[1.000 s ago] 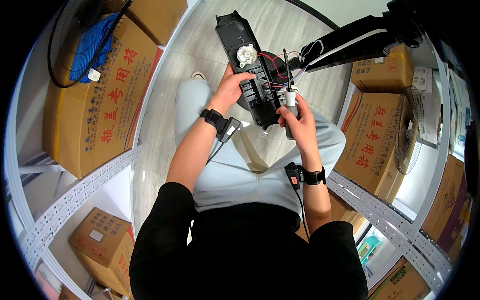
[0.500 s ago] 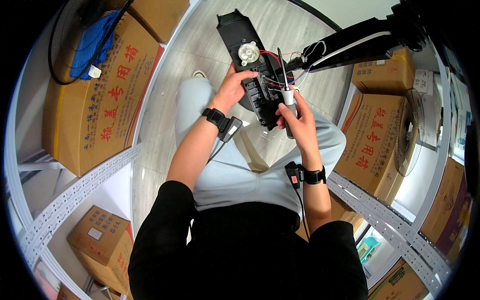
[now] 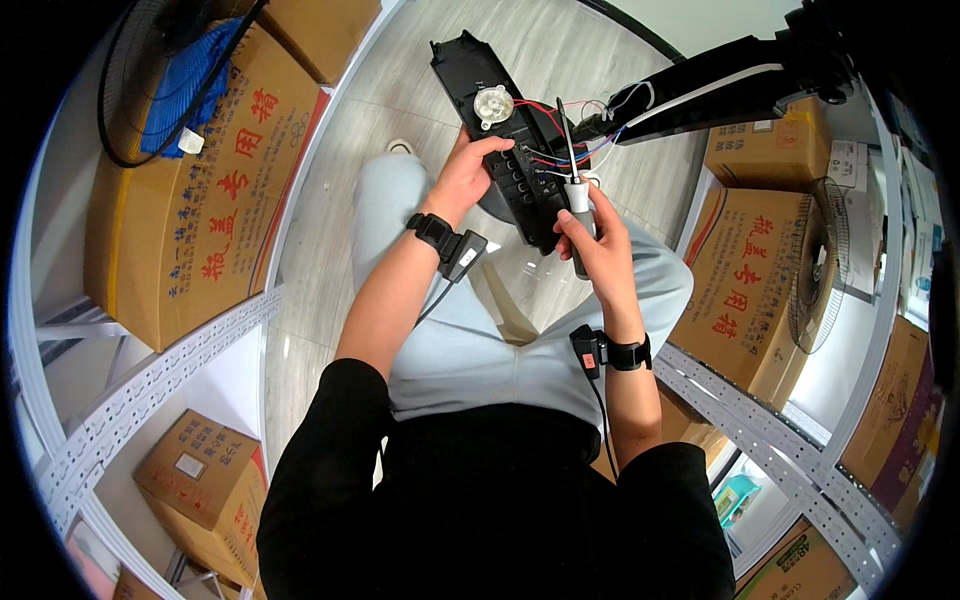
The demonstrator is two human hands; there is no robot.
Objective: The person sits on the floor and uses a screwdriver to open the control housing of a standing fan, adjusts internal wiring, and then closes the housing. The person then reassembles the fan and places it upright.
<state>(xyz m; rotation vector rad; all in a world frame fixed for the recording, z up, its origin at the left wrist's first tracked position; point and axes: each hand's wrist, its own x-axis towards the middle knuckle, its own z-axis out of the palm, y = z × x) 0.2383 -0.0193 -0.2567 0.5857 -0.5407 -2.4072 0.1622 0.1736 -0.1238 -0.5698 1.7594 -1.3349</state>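
The floor was covered with pale grey, wood-patterned planks, and it was partly shiny. On both sides stood perforated metal shelves with cardboard boxes. A black fan guard and some blue material were in front of the upper left box; another wire fan guard stood by the big right box. These two boxes carried large red characters, with smaller blue writing beside them. A lower left box had a whitish label, too small for reading.

Above the floor, between the knees, was a black plastic panel, tilted, with a round translucent part on it. Coloured wires went from the panel toward a black pole. The left hand gripped the panel's edge, thumb upon its inner face. The right hand was closed around the handle of a screwdriver, its shaft pointing away. Whether the tip touched anything, I could not tell.
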